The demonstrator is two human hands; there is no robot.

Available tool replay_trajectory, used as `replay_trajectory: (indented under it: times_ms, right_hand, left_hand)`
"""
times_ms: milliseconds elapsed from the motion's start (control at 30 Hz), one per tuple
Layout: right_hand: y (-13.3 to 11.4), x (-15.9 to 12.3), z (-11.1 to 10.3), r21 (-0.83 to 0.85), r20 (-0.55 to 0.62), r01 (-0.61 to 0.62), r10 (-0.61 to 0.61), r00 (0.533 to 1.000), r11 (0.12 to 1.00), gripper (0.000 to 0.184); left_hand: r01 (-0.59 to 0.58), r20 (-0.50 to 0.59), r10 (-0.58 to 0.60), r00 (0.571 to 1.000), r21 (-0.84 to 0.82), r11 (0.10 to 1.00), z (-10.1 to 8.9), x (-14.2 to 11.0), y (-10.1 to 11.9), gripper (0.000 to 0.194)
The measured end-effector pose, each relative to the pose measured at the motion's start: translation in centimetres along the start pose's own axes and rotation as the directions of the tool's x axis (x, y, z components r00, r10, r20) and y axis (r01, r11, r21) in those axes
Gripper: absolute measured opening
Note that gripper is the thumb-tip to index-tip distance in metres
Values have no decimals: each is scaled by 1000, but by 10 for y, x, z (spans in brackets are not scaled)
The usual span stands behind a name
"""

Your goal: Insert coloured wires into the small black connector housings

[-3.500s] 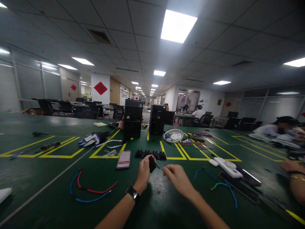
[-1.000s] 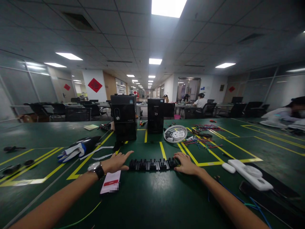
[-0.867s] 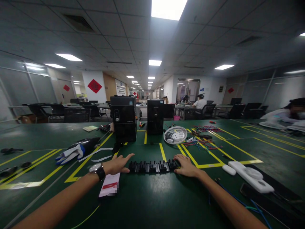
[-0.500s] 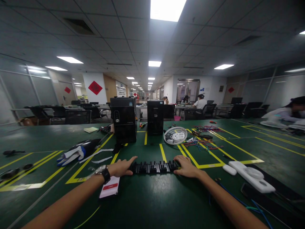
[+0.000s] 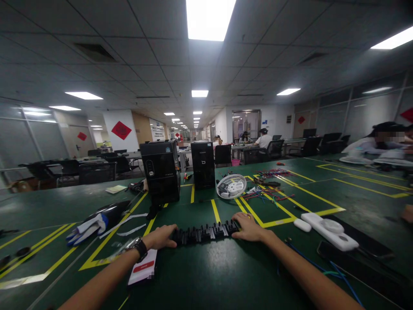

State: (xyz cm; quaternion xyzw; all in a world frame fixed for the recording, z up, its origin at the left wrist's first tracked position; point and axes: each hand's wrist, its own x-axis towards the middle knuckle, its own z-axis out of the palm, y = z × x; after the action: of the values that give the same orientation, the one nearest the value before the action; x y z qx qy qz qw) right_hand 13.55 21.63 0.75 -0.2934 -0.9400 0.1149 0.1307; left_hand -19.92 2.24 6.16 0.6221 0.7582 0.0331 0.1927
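A row of black plastic parts, ridged and set side by side, lies across the green table in front of me. My left hand, below a wristwatch, has its thumb and fingers closed around the left end. At the opposite end, my right hand grips the last part between thumb and fingers. The fingertips of both hands are partly hidden by the strip. A phone with a white and red screen lies under my left wrist.
Two black computer towers stand behind the row. A white round basket and tangled wires are at the back right. Gloves lie left. A white device and blue wire sit right; a person leans on the table there.
Earlier my hands held a small black piece above the table. They then moved apart to the row's two ends. My left hand has since closed in on the left end; the view turned slightly right.
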Motion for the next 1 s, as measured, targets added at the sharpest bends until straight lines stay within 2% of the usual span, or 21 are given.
replay_trajectory:
  times_ms: [133,233,300,367,467,600,667,767,900,1000]
  right_hand:
    - [18,-7,-12,-47,18,-54,55,998,997,62]
    - [40,-20,-31,-107,47,-131,137,989,986,66]
    - [56,-37,-48,-148,16,-179,183,983,973,68]
    - [69,-59,-67,-184,-71,-243,234,970,952,63]
    - [81,-104,-94,-207,-191,-359,323,927,910,46]
    - [75,-163,-115,-142,-162,-405,382,910,903,30]
    - [66,-182,-113,-95,-106,-392,382,918,915,28]
    - [50,-190,-97,-103,-61,-360,356,933,927,23]
    - [32,-174,-71,-267,-91,-361,349,933,894,17]
    - [20,-159,-61,-319,-92,-366,356,930,874,16]
  left_hand:
    - [-53,-36,53,998,16,998,11,11,27,50]
    - [-107,-67,107,992,10,994,22,31,63,46]
    - [-152,-61,152,986,1,988,31,50,91,44]
    - [-194,-56,193,980,-10,981,42,71,120,43]
    - [-221,-77,219,973,-19,975,58,96,162,45]
    - [-210,-134,204,970,-29,977,73,109,201,44]
    - [-213,-167,203,965,-42,976,78,106,210,41]
    - [-226,-229,206,951,-68,972,81,90,208,41]
    - [-238,-334,189,923,-113,965,83,52,185,44]
    - [-298,-391,157,907,-332,895,89,21,164,44]
